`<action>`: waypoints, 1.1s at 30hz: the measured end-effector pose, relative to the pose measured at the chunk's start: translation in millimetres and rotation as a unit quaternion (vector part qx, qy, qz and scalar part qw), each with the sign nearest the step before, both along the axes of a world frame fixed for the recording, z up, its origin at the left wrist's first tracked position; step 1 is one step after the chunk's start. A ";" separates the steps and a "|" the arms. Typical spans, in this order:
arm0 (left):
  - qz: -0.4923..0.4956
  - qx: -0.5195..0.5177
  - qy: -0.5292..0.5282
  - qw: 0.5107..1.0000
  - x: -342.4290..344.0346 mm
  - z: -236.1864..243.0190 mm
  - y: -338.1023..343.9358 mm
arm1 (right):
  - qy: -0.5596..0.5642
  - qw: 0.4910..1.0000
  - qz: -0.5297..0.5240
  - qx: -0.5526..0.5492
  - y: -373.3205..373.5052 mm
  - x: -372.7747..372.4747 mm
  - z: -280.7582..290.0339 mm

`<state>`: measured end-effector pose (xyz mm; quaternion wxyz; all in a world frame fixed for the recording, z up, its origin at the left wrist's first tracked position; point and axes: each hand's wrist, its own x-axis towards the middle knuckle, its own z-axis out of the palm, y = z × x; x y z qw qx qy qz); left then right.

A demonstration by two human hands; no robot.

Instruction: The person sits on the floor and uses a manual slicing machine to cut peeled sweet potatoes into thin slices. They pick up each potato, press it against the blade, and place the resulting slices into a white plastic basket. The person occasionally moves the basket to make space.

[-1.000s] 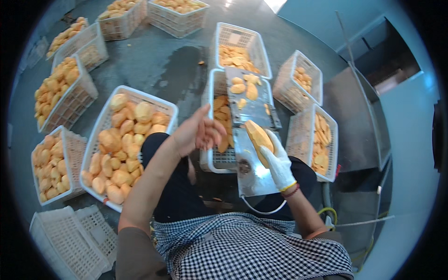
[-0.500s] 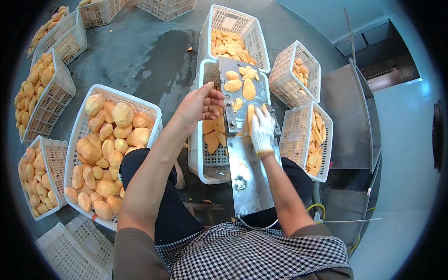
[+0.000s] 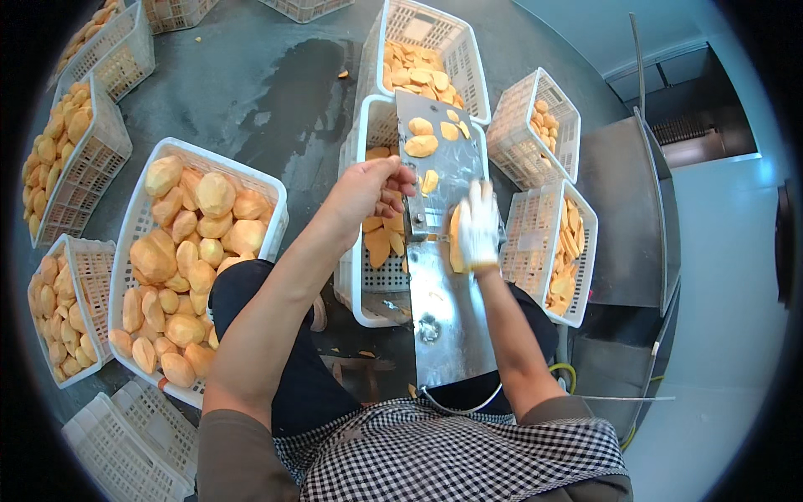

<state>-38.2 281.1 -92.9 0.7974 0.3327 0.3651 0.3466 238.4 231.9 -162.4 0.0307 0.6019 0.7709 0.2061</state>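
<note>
My right hand (image 3: 479,226), in a white glove, grips a peeled sweet potato (image 3: 456,241) from above against a metal slicing board (image 3: 452,326). The glove covers much of the piece and is slightly blurred. Bare and loosely curled, my left hand (image 3: 368,192) hovers by the board's left edge with nothing visible in it. Several cut slices (image 3: 421,145) lie on the board's far part. Beneath the board, a white crate (image 3: 358,289) holds more slices (image 3: 378,246).
To my left stands a white crate (image 3: 280,213) full of peeled sweet potatoes (image 3: 201,280). More filled crates line the far left. A crate of slices (image 3: 418,75) stands beyond the board, others (image 3: 535,243) at its right. A metal panel (image 3: 621,213) rises farther right.
My right hand has drawn the sweet potato back toward me along the board. Fewer slices lie at the board's far end. My left hand stays near the left edge.
</note>
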 end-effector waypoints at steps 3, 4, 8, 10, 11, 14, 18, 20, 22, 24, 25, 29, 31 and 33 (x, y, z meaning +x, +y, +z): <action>0.007 -0.017 0.023 1.000 -0.9 -2.8 -1.1 | 0.075 0.994 -0.001 0.075 58.1 34.2 -39.1; 0.024 -0.023 0.032 0.999 -7.8 -1.3 -0.9 | 0.031 0.997 0.063 0.033 56.7 34.3 -34.5; 0.066 0.014 0.013 0.998 -21.1 -1.1 -3.6 | 0.102 0.988 0.104 0.053 -17.6 -8.8 -4.5; 0.070 0.015 0.016 0.997 -17.9 -1.2 -7.6 | 0.257 0.966 0.003 0.026 -28.8 -11.7 -17.3; 0.068 0.007 0.021 0.997 -18.5 0.8 -10.7 | 0.332 0.942 -0.046 0.015 -28.6 -11.3 -23.1; 0.033 0.002 0.002 0.999 -10.1 -12.9 -11.8 | 0.148 0.982 0.036 0.110 10.1 5.9 -53.4; 0.001 0.002 0.024 1.000 1.3 -2.6 -1.4 | 0.140 0.988 -0.004 0.068 68.2 24.9 -71.8; 0.037 0.000 0.045 0.998 -7.5 -9.4 -3.9 | 0.073 0.994 0.077 0.033 50.8 25.4 -58.5; 0.057 -0.004 0.047 0.997 -17.6 -9.2 -4.3 | 0.053 0.992 0.114 -0.013 -21.4 9.2 -16.7; 0.074 0.015 0.037 0.996 -15.7 -4.5 -3.4 | 0.175 0.980 -0.052 -0.083 -89.4 -10.1 -0.3; 0.084 0.027 0.020 0.996 -12.0 -1.8 -2.1 | 0.142 0.984 -0.073 -0.075 -90.7 -21.7 14.5; 0.069 0.009 0.002 0.998 -0.3 -8.7 -8.2 | 0.101 0.988 -0.089 -0.075 -49.0 -27.1 -2.1; 0.055 -0.029 0.011 0.998 -1.3 -6.9 -13.2 | 0.119 0.992 -0.043 -0.017 -42.0 -27.0 -10.2; 0.072 0.004 -0.018 0.997 -1.1 -5.3 -14.2 | 0.083 0.985 -0.139 -0.057 -32.7 -6.8 -36.6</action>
